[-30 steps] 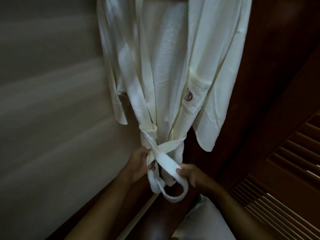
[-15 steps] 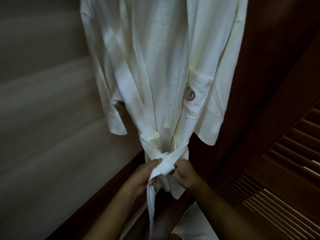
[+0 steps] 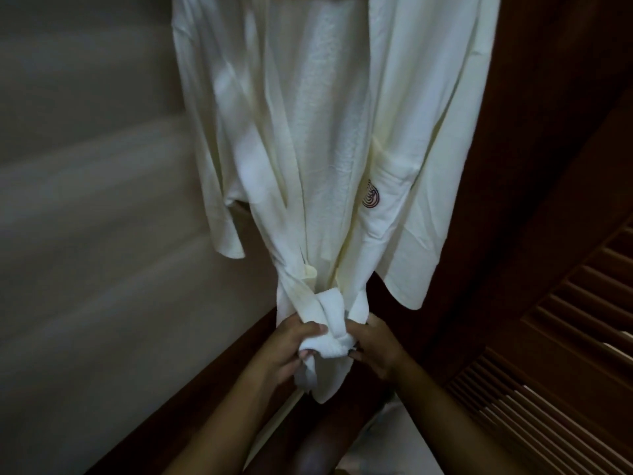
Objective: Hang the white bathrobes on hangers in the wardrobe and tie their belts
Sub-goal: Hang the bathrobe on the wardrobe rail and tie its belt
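1. A second before this, the white fabric belt (image 3: 329,303) was just a slack loop dangling under the hands. By this moment the loop was gone. It had been pulled up into a chunky knot (image 3: 337,341) with one band wrapped over the front.
2. The left hand (image 3: 291,351) sat at 9 o'clock of the knot, its fingers (image 3: 308,329) curled round the bunched belt, with a tail of cloth dropping out below. The right hand (image 3: 376,347) was at 3 o'clock, pinching the other side. Its fingertips were mostly tucked behind the cloth, so I couldn't tell exactly how they lay.
3. What that meant, imo: the tie on this robe was pretty much done, needing maybe one last tug before letting go. I couldn't say whether it'd hold, since thick terry likes to slip.
4. The long white terry-cloth bathrobe (image 3: 325,132) hung at 12 o'clock, straight above the hands, against the dark wooden wardrobe panel (image 3: 531,132). The top was cropped off, so I never saw the hanger.
5. Looks-wise, the front was open down the middle and cinched narrow at the waist. A short sleeve (image 3: 219,200) drooped at 9 o'clock, and there was a small round red logo (image 3: 371,198) on the 3 o'clock side.
6. There was also a slatted wooden door (image 3: 548,389) at 4 o'clock, and something pale at 6 o'clock that was too dark to make out.
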`<state>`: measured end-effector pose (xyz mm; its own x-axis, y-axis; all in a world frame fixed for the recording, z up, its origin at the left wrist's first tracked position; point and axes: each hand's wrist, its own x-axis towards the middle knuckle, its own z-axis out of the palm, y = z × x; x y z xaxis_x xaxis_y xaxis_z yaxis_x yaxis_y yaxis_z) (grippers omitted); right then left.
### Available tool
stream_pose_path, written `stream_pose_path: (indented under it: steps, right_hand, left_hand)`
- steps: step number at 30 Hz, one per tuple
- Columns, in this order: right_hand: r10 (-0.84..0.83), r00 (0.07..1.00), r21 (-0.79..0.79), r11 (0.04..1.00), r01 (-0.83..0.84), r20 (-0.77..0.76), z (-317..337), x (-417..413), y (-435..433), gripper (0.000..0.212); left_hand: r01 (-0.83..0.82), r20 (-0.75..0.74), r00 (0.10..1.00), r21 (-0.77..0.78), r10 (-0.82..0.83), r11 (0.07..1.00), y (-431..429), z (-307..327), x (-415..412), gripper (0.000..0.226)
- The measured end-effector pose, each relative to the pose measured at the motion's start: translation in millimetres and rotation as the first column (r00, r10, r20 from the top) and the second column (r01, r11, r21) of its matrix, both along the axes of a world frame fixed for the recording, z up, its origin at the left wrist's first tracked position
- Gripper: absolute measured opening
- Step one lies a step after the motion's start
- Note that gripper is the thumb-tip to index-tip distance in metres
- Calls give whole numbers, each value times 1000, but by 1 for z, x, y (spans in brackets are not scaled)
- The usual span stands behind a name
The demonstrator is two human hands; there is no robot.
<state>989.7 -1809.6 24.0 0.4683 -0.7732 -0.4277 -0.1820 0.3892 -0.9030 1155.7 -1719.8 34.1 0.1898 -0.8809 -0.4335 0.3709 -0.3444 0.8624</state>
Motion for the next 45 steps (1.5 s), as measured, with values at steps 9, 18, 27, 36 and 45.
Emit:
stream_pose_path:
  steps: [9,18,27,36,45]
  right_hand:
    - [-48,966,-527,844,-97,-254,45,24,7,24]
    - [24,989,-389,918,-79,-144,70,43,-16,9]
    - [-133,964,-290,936,198,228,101,-15,-41,44]
    - [-634,762,-44,764,643,130,31,-81,3,30]
    - [-578,812,16,814,581,-80,-18,-77,67,31]
  left_hand:
    - [18,49,999,-78,-14,997,-3,1,9,43]
    - [17,351,935,83,-45,996,1,-15,23,48]
    - [1,621,780,123,-78,992,-15,-1,31,32]
    - [39,613,784,112,-100,993,-9,-7,36,20]
    - [192,546,797,175,-258,966,14,-20,43,25]
